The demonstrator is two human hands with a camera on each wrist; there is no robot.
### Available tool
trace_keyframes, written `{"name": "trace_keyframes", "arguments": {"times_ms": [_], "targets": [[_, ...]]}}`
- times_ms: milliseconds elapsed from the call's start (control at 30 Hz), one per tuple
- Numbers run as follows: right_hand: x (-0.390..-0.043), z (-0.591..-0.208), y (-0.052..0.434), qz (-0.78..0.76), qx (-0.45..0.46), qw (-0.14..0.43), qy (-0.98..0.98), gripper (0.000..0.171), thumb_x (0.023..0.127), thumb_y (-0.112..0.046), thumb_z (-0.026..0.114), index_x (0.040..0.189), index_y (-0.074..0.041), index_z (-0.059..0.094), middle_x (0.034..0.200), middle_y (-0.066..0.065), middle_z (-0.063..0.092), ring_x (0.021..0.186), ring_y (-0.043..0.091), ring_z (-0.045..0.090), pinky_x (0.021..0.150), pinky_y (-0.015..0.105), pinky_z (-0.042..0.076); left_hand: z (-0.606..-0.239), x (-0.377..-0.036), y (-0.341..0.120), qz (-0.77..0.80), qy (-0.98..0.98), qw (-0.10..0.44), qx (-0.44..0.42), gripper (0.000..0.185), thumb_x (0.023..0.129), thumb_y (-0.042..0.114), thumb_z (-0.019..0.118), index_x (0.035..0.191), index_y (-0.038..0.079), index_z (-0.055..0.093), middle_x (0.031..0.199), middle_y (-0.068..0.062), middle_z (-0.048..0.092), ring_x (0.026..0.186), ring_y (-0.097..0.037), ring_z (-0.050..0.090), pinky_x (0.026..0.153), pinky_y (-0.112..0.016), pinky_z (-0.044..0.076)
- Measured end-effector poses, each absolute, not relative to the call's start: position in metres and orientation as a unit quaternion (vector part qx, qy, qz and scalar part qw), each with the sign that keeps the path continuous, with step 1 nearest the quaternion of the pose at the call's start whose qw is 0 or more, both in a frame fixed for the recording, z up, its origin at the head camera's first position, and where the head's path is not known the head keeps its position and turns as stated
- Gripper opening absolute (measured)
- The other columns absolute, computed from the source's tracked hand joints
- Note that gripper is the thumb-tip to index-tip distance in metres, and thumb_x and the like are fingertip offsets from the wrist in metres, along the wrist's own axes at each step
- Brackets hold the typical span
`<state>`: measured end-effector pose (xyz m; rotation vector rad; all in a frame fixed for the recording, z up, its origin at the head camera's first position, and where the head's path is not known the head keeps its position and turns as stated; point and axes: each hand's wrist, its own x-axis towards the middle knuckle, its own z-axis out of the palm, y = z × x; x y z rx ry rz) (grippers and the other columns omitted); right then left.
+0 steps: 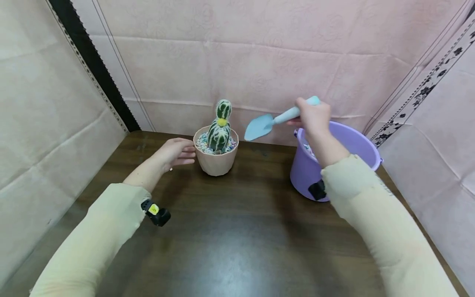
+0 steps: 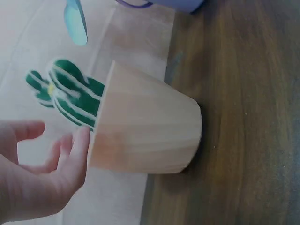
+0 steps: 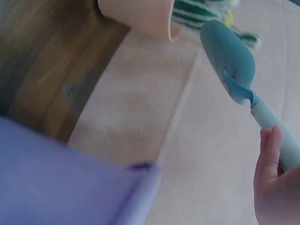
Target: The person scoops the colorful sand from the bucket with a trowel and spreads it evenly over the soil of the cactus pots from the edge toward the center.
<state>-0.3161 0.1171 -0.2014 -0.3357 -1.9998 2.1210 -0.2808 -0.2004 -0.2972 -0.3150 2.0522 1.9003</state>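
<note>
A green-and-white striped cactus (image 1: 219,138) with a yellow flower stands in a beige pot (image 1: 216,164). Colourful pebbles (image 1: 202,142) surround its base. At the pot's left side is my left hand (image 1: 174,153), its fingers loosely extended. In the left wrist view, the fingertips (image 2: 80,140) lie at the pot's rim; whether they touch it I cannot tell. My right hand (image 1: 315,115) grips a light-blue garden trowel (image 1: 259,127) by its handle, above the back-left rim of a purple bucket (image 1: 302,169). The trowel's blade points left towards the pot, apart from it, with nothing visible on it.
Pebbles (image 1: 308,149) show inside the bucket, partly hidden by my right forearm. Both pot and bucket stand on a dark brown wooden table (image 1: 230,231). Pale cloth (image 1: 259,70) hangs behind the table and along both sides.
</note>
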Motion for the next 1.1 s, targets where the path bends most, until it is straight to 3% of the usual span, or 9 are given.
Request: {"name": "trace_keyframes", "arguments": {"times_ms": [133, 233, 567, 833, 1100], "targets": [[-0.309, -0.191, 0.152, 0.754, -0.126, 0.103, -0.637, 0.009, 0.083, -0.006, 0.055, 0.077, -0.006, 0.048, 0.056, 0.002, 0.062, 0.049, 0.014, 0.065, 0.046, 0.025, 0.056, -0.289, -0.28, -0.192, 0.668, 0.713, 0.205, -0.057, 0.03, 0.099, 0.017, 0.04, 0.122, -0.002, 0.04, 0.093, -0.002, 0.054, 0.079, -0.007, 0.061, 0.075, -0.021, 0.057], [-0.304, -0.186, 0.178, 0.782, -0.132, 0.107, -0.6, 0.01, 0.084, -0.005, 0.056, 0.08, -0.006, 0.047, 0.059, 0.004, 0.061, 0.053, 0.016, 0.066, 0.049, 0.028, 0.058, -0.283, -0.281, -0.18, 0.667, 0.708, 0.229, -0.026, 0.022, 0.099, 0.019, 0.043, 0.114, 0.002, 0.044, 0.091, 0.0, 0.056, 0.082, -0.009, 0.062, 0.078, -0.022, 0.057], [-0.294, -0.184, 0.241, 0.81, -0.157, 0.114, -0.553, 0.021, 0.085, -0.007, 0.064, 0.091, -0.007, 0.044, 0.067, 0.006, 0.057, 0.056, 0.019, 0.066, 0.054, 0.032, 0.06, -0.264, -0.282, -0.133, 0.672, 0.687, 0.275, 0.029, 0.029, 0.099, 0.02, 0.044, 0.122, 0.003, 0.044, 0.096, -0.001, 0.056, 0.085, -0.011, 0.06, 0.08, -0.026, 0.057], [-0.294, -0.193, 0.263, 0.811, -0.173, 0.11, -0.548, 0.011, 0.085, -0.004, 0.062, 0.088, -0.006, 0.051, 0.068, 0.008, 0.058, 0.059, 0.019, 0.065, 0.056, 0.031, 0.06, -0.253, -0.283, -0.105, 0.654, 0.704, 0.27, 0.048, 0.042, 0.099, 0.019, 0.043, 0.136, 0.0, 0.039, 0.101, -0.005, 0.054, 0.089, -0.013, 0.059, 0.091, -0.033, 0.054], [-0.292, -0.207, 0.281, 0.793, -0.191, 0.112, -0.568, 0.014, 0.085, -0.006, 0.062, 0.091, -0.007, 0.049, 0.068, 0.004, 0.058, 0.058, 0.017, 0.066, 0.055, 0.03, 0.06, -0.264, -0.289, -0.118, 0.658, 0.702, 0.269, 0.04, 0.037, 0.099, 0.019, 0.043, 0.131, 0.0, 0.041, 0.098, -0.003, 0.055, 0.085, -0.012, 0.059, 0.088, -0.031, 0.056]]}}
